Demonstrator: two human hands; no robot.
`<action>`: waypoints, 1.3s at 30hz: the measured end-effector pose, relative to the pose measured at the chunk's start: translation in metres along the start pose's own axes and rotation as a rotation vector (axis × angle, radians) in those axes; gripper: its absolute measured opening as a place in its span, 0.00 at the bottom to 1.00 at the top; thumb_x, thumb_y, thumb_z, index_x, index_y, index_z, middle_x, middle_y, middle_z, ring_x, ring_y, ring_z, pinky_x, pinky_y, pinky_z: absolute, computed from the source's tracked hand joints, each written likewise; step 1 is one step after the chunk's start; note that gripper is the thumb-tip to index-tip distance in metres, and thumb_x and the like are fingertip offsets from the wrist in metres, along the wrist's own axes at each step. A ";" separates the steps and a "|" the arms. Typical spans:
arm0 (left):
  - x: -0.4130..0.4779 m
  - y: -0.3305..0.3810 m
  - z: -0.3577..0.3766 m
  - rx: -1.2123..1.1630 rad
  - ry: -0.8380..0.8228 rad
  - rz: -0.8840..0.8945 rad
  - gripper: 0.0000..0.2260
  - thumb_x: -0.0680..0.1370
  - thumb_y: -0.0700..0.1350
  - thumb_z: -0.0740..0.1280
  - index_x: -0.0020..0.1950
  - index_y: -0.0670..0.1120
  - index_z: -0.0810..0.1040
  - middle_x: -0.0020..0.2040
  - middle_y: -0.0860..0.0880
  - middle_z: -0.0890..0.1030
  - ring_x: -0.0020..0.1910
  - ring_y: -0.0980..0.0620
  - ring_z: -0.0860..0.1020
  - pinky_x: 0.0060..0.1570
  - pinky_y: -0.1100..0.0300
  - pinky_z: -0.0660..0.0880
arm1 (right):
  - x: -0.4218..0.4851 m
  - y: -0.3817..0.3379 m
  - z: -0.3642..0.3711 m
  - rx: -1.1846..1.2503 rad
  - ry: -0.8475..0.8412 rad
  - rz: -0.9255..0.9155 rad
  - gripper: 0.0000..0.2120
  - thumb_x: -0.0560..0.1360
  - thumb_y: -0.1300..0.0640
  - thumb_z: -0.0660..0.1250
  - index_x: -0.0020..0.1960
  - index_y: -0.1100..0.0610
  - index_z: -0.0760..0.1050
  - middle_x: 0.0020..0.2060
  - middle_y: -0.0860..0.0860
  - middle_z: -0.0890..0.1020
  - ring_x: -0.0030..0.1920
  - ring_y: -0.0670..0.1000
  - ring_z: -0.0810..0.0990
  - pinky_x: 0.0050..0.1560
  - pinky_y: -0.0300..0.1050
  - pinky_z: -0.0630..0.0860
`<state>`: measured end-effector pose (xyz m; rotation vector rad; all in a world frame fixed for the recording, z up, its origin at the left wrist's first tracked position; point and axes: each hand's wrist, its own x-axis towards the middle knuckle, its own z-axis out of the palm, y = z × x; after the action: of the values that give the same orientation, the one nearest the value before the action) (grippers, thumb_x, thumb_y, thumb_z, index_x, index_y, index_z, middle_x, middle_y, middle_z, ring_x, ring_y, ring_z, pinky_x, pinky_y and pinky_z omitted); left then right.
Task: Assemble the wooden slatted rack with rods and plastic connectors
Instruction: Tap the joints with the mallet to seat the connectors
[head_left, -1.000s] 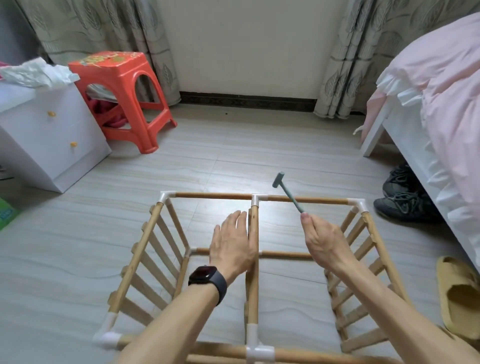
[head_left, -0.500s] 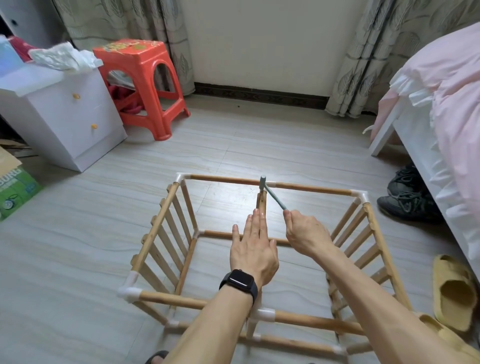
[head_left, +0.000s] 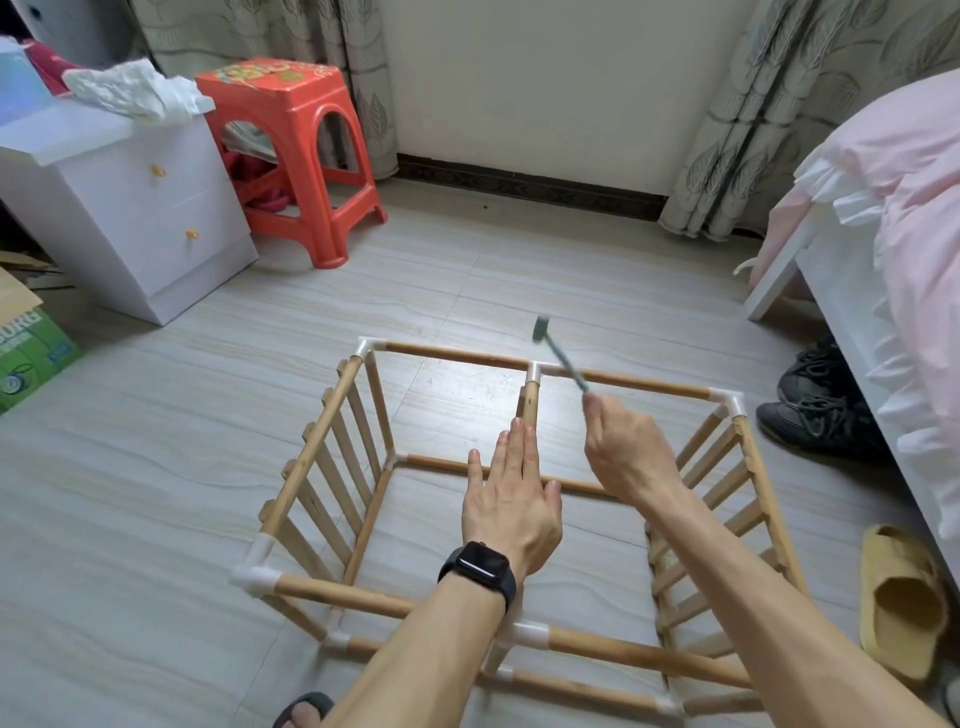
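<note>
Rack (head_left: 311, 447), hammer (head_left: 562, 357) raised above, sits between stool (head_left: 291, 104), bed (head_left: 909, 208) and slipper (head_left: 901, 603).

place: home bedroom; shown by: bed (head_left: 893, 218) | curtains (head_left: 769, 104) | bedside cabinet (head_left: 130, 208)

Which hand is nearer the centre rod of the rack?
Left. The left hand lies flat on the centre rod; the right hand is off to the rod's right, gripping a raised hammer.

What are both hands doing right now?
Left hand: open, flat on the middle wooden rod.
Right hand: holding a small grey hammer.
</note>
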<state>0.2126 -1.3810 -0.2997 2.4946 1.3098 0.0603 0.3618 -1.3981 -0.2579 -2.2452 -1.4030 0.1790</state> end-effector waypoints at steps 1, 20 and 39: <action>0.000 0.000 0.001 -0.008 -0.002 -0.001 0.30 0.85 0.55 0.44 0.80 0.45 0.32 0.81 0.49 0.33 0.81 0.52 0.38 0.76 0.45 0.35 | 0.002 -0.003 -0.004 0.128 0.095 -0.047 0.21 0.85 0.43 0.46 0.45 0.55 0.69 0.29 0.52 0.75 0.29 0.56 0.74 0.32 0.55 0.75; -0.001 0.001 -0.001 -0.025 -0.018 0.004 0.31 0.85 0.54 0.45 0.80 0.44 0.31 0.80 0.48 0.32 0.81 0.51 0.38 0.73 0.46 0.32 | -0.009 0.025 0.016 -0.348 -0.353 0.085 0.25 0.83 0.39 0.43 0.41 0.51 0.70 0.43 0.56 0.83 0.46 0.60 0.81 0.48 0.54 0.77; -0.001 0.001 0.001 -0.030 -0.010 -0.006 0.31 0.85 0.53 0.47 0.80 0.44 0.32 0.80 0.49 0.32 0.81 0.51 0.38 0.76 0.43 0.35 | 0.002 0.003 -0.021 0.186 0.314 -0.063 0.21 0.86 0.49 0.48 0.41 0.56 0.70 0.25 0.49 0.72 0.25 0.53 0.72 0.27 0.44 0.66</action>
<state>0.2135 -1.3823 -0.3000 2.4626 1.3021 0.0652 0.3724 -1.4043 -0.2403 -1.9741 -1.2327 -0.0614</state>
